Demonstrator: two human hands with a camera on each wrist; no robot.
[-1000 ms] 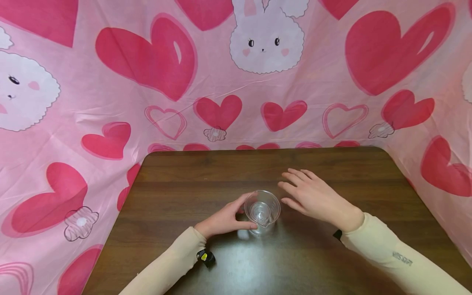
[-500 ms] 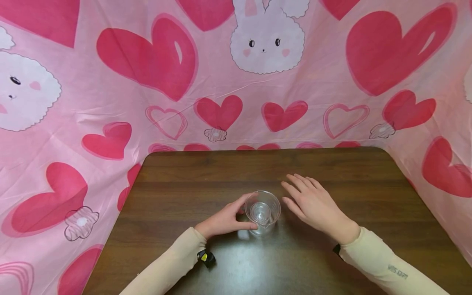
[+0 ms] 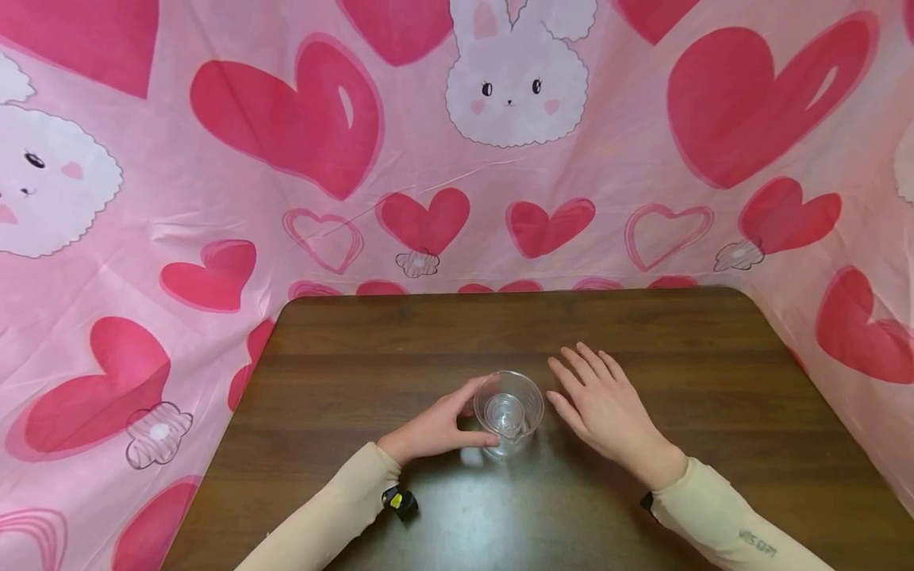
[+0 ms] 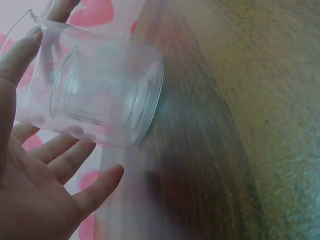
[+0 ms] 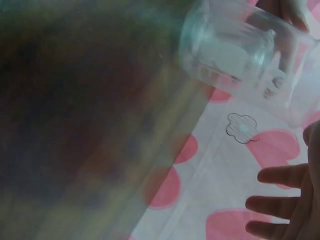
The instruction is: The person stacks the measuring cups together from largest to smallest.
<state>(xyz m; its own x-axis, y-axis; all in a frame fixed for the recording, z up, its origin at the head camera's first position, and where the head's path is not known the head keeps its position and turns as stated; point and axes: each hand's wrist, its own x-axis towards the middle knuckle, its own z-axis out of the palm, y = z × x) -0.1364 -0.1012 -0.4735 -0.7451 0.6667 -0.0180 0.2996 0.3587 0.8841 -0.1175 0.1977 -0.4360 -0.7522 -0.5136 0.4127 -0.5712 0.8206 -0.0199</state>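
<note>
A clear glass beaker (image 3: 531,396) stands upright on the wooden table, with a smaller beaker (image 3: 504,414) nested inside it. My left hand (image 3: 432,430) grips the large beaker from its left, thumb on the near side and fingers round the far side. In the left wrist view, the small beaker (image 4: 95,95) shows through the wall of the large beaker (image 4: 120,42). Just right of the beakers, my right hand (image 3: 607,412) hovers palm down with fingers extended, holding nothing. The right wrist view shows a gap between its fingers (image 5: 280,176) and the large beaker (image 5: 295,102).
The dark brown table (image 3: 343,341) has rounded far corners. Behind it and along both sides hangs a pink cloth (image 3: 428,166) printed with hearts and rabbits. A black strap with a yellow mark (image 3: 400,501) sits at the left wrist.
My right hand has drawn back slightly toward me and to the right, its fingers turning to point farther away from me. The left hand and both beakers stay where they were.
</note>
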